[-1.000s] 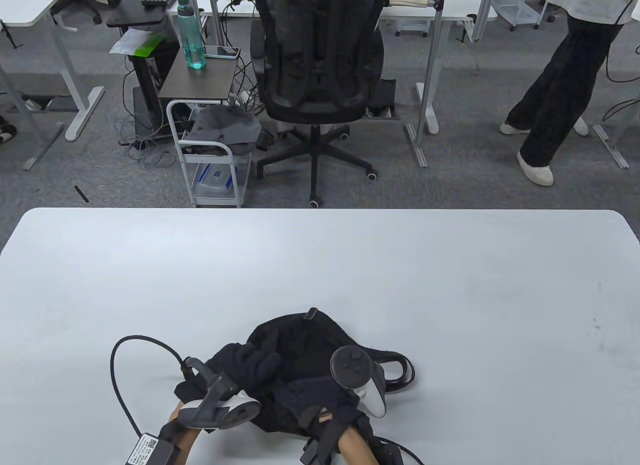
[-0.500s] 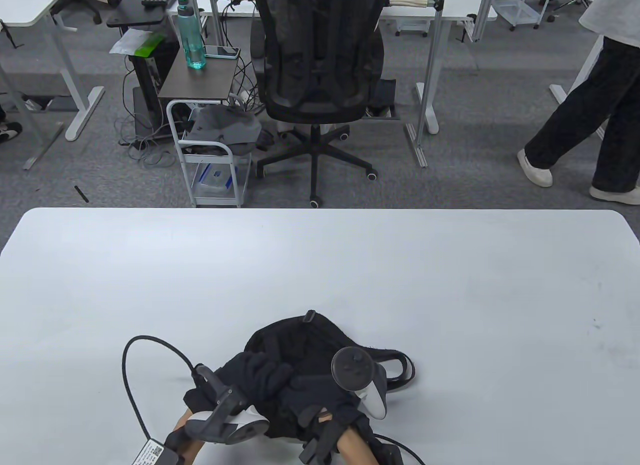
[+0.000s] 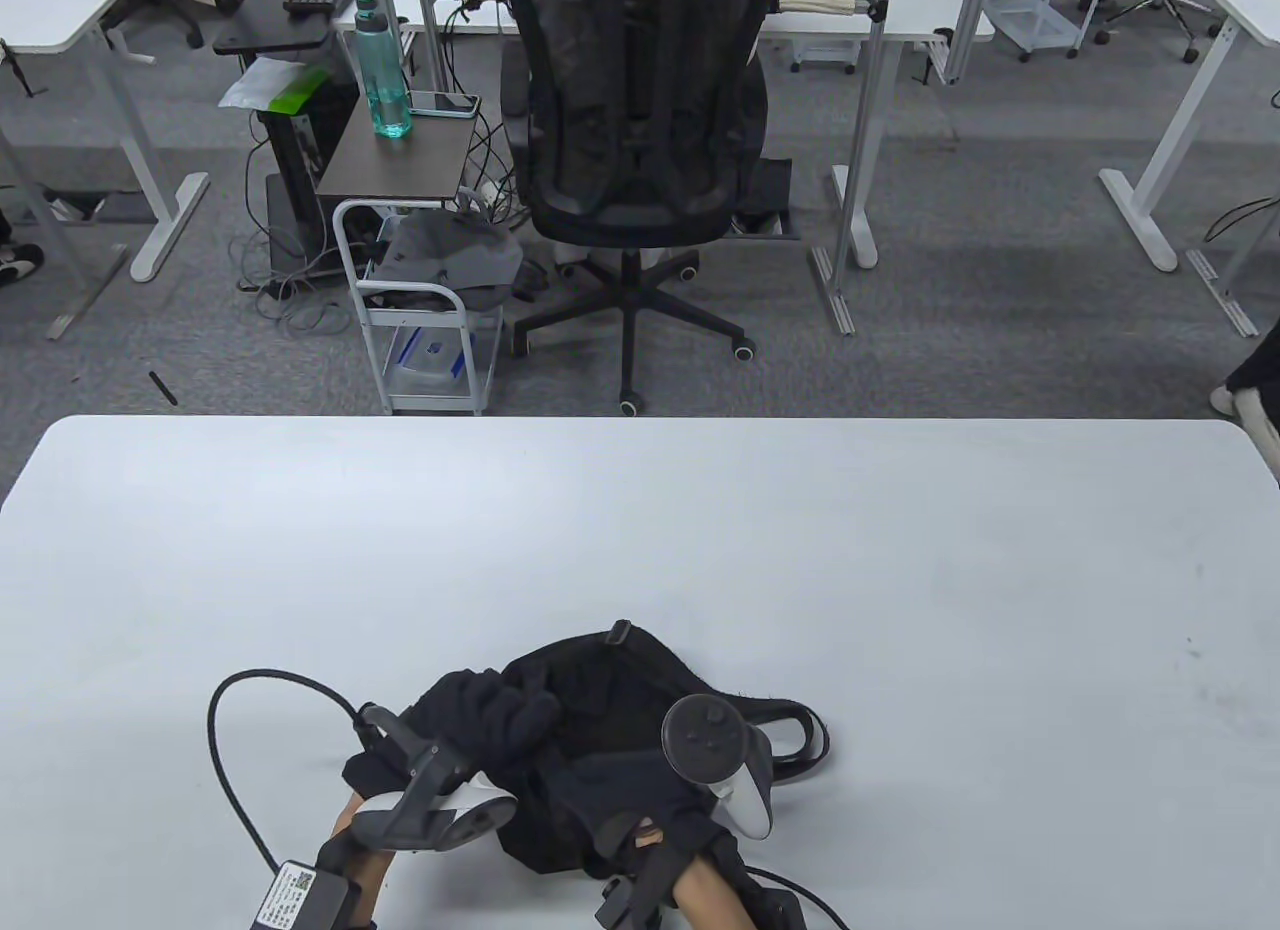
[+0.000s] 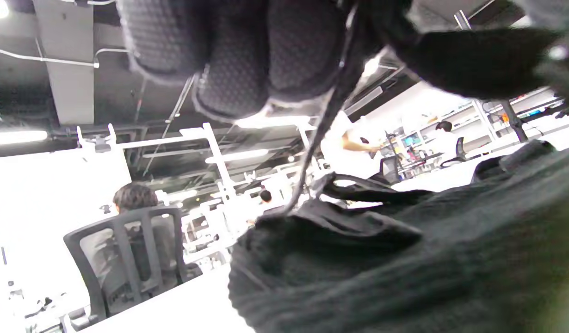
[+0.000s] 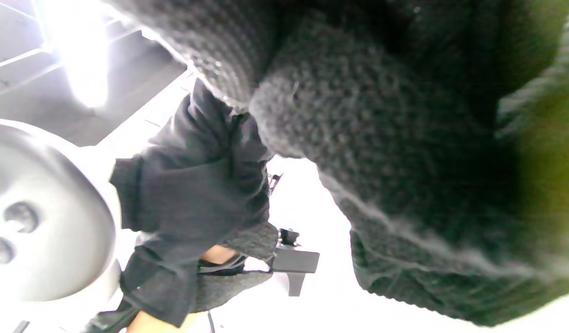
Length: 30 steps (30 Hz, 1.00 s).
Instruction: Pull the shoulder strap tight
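Hands, two [image 3: 480, 715] [image 3: 640, 780], on one black bag [image 3: 610, 680].

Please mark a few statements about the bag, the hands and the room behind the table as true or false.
1. The black bag lies near the table's front edge. True.
2. The left hand is raised clear of the bag. False: it rests on the bag's left side.
3. A thin cord runs down from the left fingers to the bag. True.
4. An office chair stands behind the table. True.
5. The green bottle stands on the table beside the bag. False: it stands on a small stand beyond the table.
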Motion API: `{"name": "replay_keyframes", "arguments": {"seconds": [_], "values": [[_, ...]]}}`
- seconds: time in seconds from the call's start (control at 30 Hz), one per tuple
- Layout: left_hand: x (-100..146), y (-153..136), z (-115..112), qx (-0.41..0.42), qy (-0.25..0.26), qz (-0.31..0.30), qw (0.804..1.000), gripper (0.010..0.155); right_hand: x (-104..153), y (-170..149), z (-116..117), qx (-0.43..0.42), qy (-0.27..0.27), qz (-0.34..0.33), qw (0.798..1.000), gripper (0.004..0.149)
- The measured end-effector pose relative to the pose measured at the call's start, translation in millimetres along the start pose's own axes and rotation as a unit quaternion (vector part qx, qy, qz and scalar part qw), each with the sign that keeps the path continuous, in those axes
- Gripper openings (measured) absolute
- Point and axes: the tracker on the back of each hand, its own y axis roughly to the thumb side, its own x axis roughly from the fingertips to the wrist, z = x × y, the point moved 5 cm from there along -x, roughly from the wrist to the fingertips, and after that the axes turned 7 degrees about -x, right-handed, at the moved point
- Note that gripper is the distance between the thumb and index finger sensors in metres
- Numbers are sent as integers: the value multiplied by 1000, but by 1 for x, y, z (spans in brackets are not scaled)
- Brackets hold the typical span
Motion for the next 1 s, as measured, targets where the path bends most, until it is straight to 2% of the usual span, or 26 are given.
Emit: {"name": "replay_keyframes", "arguments": {"seconds": [0.1, 0.2, 0.23, 0.4, 0.57, 0.77, 1.0], "values": [[1, 10, 9, -36, 12, -13, 999, 64, 3, -1, -5, -1, -13, -1, 1000, 38], [3, 20, 18, -28, 32, -32, 999, 64, 3, -1, -7, 0, -23, -7, 1000, 51], [3, 24, 21, -20, 38, -37, 998, 64, 2, -2, -7, -1, -24, -7, 1000, 52], [4, 34, 27, -16, 53, -52, 997, 65, 3, 1, -5, 10, -27, -15, 999, 39], [2, 20, 10, 30, 20, -32, 999, 65, 4, 3, -1, 4, -17, -12, 1000, 38], [1, -2, -5, 24, -7, 4, 1000, 65, 4, 2, 0, 9, -9, -6, 1000, 38], [0, -9, 2, 11, -10, 20, 1000, 65, 4, 2, 0, -6, 7, -1, 1000, 38]]}}
